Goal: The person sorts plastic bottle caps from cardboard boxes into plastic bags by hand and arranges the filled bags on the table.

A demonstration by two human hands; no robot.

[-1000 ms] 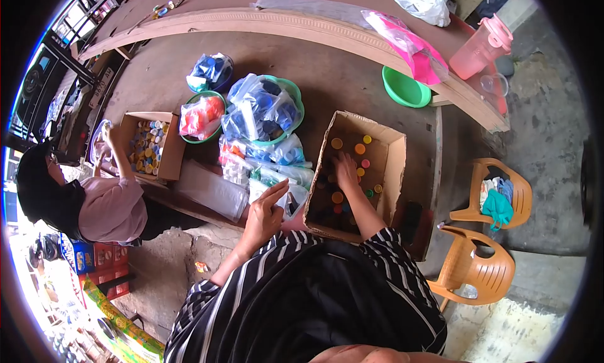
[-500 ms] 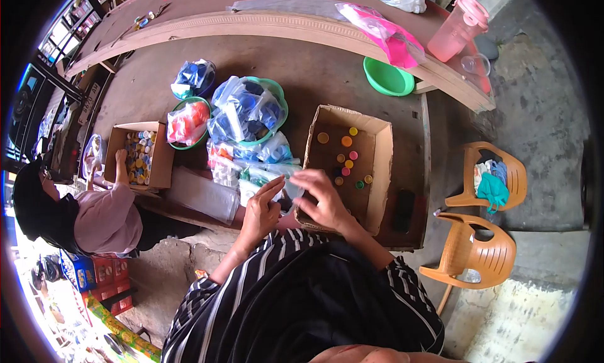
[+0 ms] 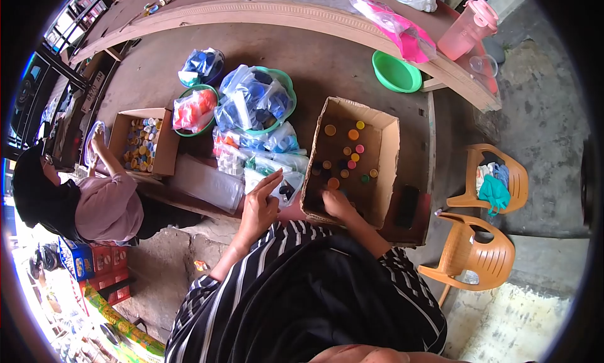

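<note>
My left hand (image 3: 259,202) is beside the left wall of a cardboard box (image 3: 391,146), its fingers straight and pressed together. A clear plastic bag (image 3: 288,188) with something dark in it hangs at these fingers. Inside the box, near its front left corner, is my right hand (image 3: 338,204), curled downward with the fingertips hidden. What it holds, if anything, does not show. An orange bottle cap (image 3: 333,183) lies just beyond its fingers. Several more caps, such as a yellow cap (image 3: 360,125) and a green cap (image 3: 365,178), are scattered over the box floor.
Filled bags (image 3: 251,98) are piled in a green basin (image 3: 290,92), with red-filled bags (image 3: 194,110) beside it. A person (image 3: 104,202) sits at left by a box of caps (image 3: 141,149). Flat plastic bags (image 3: 207,183) lie nearby. Two orange chairs (image 3: 469,253) stand at right.
My right hand has left the space near my left hand and gone down into the box. My left hand stays nearly in place. The other person's hand has moved away from their box.
</note>
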